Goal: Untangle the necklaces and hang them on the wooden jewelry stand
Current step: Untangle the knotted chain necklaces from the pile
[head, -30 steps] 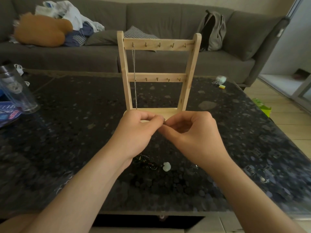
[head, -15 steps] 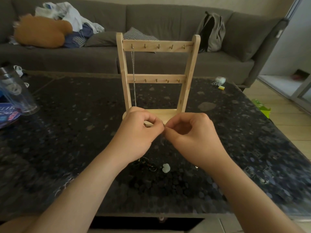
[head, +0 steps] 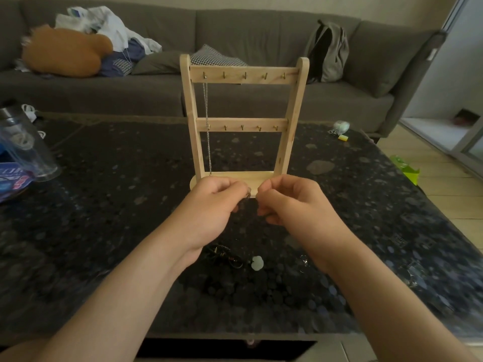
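Observation:
The wooden jewelry stand (head: 243,74) stands upright mid-table, with two rails of small hooks. One silver chain necklace (head: 207,126) hangs from the top rail's leftmost hook down to the base. My left hand (head: 217,205) and my right hand (head: 292,202) are raised just in front of the stand's base, fingers curled, each pinching a thin chain (head: 247,195) between them. Below my hands, a dark tangle of necklaces (head: 224,256) with a pale pendant (head: 257,263) lies on the table.
The dark speckled table (head: 104,205) holds a clear tumbler (head: 23,147) and a blue packet (head: 13,178) at the left, and small items (head: 339,128) at the far right. A grey sofa (head: 235,35) with clothes and a backpack (head: 329,52) stands behind.
My hands, touching a second ago, have drawn slightly apart, opening a small gap between the fingertips. The stand and the hanging chain have not moved.

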The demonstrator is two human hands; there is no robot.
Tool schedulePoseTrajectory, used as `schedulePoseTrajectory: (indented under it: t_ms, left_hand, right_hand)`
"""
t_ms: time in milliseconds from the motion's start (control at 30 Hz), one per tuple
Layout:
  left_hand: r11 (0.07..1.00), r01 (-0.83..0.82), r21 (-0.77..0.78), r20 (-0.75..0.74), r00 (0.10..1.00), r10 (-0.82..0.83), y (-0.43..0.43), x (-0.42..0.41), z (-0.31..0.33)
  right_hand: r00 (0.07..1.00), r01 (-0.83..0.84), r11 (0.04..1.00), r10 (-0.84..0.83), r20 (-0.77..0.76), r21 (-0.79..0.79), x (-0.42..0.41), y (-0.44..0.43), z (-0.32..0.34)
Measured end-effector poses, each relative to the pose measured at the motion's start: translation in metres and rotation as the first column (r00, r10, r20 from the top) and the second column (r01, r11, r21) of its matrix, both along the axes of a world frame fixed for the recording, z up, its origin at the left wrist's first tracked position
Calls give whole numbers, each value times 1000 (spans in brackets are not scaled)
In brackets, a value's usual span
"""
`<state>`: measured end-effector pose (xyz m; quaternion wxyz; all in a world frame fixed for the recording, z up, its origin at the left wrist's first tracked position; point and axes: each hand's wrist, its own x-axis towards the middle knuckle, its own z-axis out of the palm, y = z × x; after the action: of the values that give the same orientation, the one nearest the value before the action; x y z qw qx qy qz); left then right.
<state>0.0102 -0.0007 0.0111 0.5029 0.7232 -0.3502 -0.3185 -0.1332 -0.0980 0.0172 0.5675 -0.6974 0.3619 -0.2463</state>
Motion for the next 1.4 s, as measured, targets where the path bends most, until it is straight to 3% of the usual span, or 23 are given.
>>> schedulePoseTrajectory:
  t_ms: [200, 500, 800, 933, 1100, 1233, 1400]
  left_hand:
    - [1000, 18, -9, -33, 999, -19, 3, -3, 5]
    - [998, 63, -25, 106, 993, -60, 4, 0, 6]
    - [996, 91, 27, 50, 995, -92, 6, 6, 5]
    - [987, 144, 76, 62, 987, -149, 7, 7, 6]
    - [979, 205, 24, 65, 976, -206, 8, 9, 7]
    - [986, 168, -19, 45, 985, -167, 9, 11, 6]
    - [991, 129, -22, 96, 987, -126, 9, 12, 10]
  right_hand:
    - [1000, -4, 998, 4, 9, -59, -3, 0, 0]
    - [1000, -25, 953, 20, -20, -303, -1, -3, -6]
    - [967, -228, 919, 173, -190, -322, -1, 2, -2]
    - [960, -230, 955, 190, -206, -190, 0, 2, 2]
    - [952, -257, 965, 244, -183, -49, 3, 3, 2]
    - [938, -313, 946, 294, -184, -81, 4, 5, 6]
    - [963, -242, 958, 216, -163, -156, 3, 3, 6]
